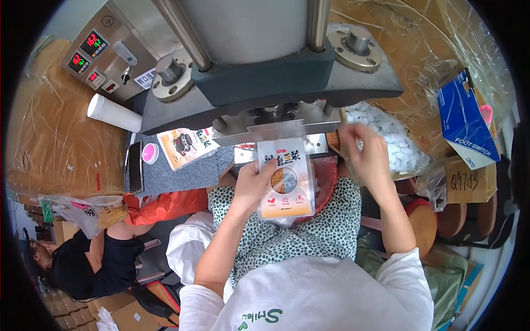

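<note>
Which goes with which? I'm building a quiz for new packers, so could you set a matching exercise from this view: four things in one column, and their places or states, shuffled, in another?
Things:
1. left hand
2. right hand
3. white paper cup
4. blue box

Places or states:
A. lying on its side beside the control panel
B. holding the printed pouch under the sealing machine
C. far right, on wrapped cartons
D. raised at the bag of small white packets

Pairs: 1-B, 2-D, 3-A, 4-C

Left hand (251, 185) raised, fingers curled in a grip; right hand (365, 151) lifted higher, blurred, fingers seemingly half spread.
</note>
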Action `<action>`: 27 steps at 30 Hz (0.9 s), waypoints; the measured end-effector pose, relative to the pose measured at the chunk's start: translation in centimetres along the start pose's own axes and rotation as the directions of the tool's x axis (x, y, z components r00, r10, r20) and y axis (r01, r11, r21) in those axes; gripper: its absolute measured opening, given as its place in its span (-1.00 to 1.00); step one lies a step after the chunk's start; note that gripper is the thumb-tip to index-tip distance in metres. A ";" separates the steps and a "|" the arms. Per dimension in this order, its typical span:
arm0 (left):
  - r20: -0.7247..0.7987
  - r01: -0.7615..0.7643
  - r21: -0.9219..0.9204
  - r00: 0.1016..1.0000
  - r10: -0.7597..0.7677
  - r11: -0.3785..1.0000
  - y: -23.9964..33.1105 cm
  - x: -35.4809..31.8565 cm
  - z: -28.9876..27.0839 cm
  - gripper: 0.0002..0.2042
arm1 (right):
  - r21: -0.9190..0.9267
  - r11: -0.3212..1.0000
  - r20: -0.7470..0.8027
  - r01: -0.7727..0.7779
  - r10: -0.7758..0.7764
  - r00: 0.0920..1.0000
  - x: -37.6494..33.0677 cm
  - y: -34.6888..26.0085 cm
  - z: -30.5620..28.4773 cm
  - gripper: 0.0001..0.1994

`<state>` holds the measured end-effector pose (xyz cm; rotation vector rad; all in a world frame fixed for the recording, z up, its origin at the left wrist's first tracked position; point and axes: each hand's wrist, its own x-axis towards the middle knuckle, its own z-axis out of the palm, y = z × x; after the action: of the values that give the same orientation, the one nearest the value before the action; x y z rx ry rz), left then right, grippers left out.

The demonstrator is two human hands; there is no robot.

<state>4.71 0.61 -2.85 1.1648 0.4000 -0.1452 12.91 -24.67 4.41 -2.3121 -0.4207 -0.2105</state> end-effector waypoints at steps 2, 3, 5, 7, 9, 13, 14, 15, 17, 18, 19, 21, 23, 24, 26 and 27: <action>-0.020 0.016 0.007 1.000 -0.016 1.000 0.2 -0.1 -0.3 -0.72 | -0.138 0.980 -0.132 0.142 -0.161 0.978 1.4 3.0 1.5 -0.76; -0.095 -0.031 0.486 0.992 0.088 0.873 1.0 0.2 -1.3 -0.67 | -0.228 0.944 -0.120 0.239 -0.271 0.955 1.7 4.9 2.1 -0.74; -0.072 -0.141 0.907 0.876 0.477 0.396 2.7 1.6 -4.6 -0.51 | -0.318 0.888 -0.103 0.332 -0.380 0.919 2.2 6.2 2.0 -0.72; 0.025 -0.024 1.000 0.674 0.738 -0.011 1.6 2.5 -10.0 -0.29 | -0.297 0.941 0.077 0.160 -0.144 0.987 1.6 5.6 1.5 -0.71; 0.097 0.137 0.954 0.700 0.708 -0.267 -0.4 2.2 -11.5 -0.15 | -0.291 0.947 0.102 0.134 -0.109 0.989 1.2 5.3 1.3 -0.68; 0.162 -0.028 0.974 0.783 0.601 -0.226 -0.1 -2.5 -9.7 -0.41 | -0.232 0.970 0.046 0.077 -0.068 0.997 -0.5 2.7 -0.7 -0.66; 0.091 -0.005 0.989 0.804 0.587 -0.145 0.8 -3.6 -9.9 -0.50 | -0.229 0.970 0.052 0.081 -0.071 0.996 -0.8 1.6 -1.6 -0.66; 0.074 -0.028 0.997 0.722 0.688 -0.078 0.5 -4.6 -10.3 -0.65 | -0.071 0.994 0.110 0.085 -0.077 0.991 -1.0 0.5 -2.5 -0.71; -0.029 -0.068 0.992 0.696 0.718 0.107 1.2 -6.6 -9.1 -0.62 | 0.263 0.963 0.230 -0.052 -0.011 0.973 -1.5 -1.8 -3.3 -0.79; 0.023 -0.112 0.991 0.658 0.753 0.068 1.6 -7.6 -7.2 -0.62 | 0.422 0.886 0.312 -0.190 0.055 0.948 -1.8 -3.1 -2.7 -0.83; 0.048 -0.162 0.983 0.667 0.743 0.082 2.1 -8.4 -5.3 -0.63 | 0.549 0.829 0.313 -0.106 -0.086 0.946 -2.2 -4.1 -1.5 -0.85; 0.059 -0.206 0.970 0.707 0.705 0.125 2.9 -9.7 -2.6 -0.62 | 0.581 0.814 0.350 -0.003 -0.246 0.904 -2.4 -6.2 0.8 -0.83; 0.107 -0.261 0.957 0.722 0.683 0.126 3.5 -10.2 -1.0 -0.61 | 0.534 0.821 0.258 0.203 -0.386 0.885 -2.3 -7.5 2.3 -0.85; 0.173 -0.291 0.955 0.693 0.700 0.052 3.3 -9.9 -1.0 -0.62 | 0.502 0.804 0.197 0.318 -0.464 0.864 -2.1 -7.1 3.2 -0.83; 0.209 -0.352 0.930 0.742 0.637 0.105 3.1 -10.0 -0.9 -0.61 | 0.560 0.801 0.275 0.212 -0.421 0.864 -2.2 -6.9 3.7 -0.82; 0.253 -0.411 0.897 0.782 0.570 0.165 2.9 -9.9 -0.8 -0.60 | 0.601 0.793 0.354 0.101 -0.378 0.856 -2.2 -6.7 3.9 -0.80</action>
<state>-3.64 1.54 3.15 2.4572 -0.0362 0.3807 8.49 -17.97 5.56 -1.6844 -0.9007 0.3195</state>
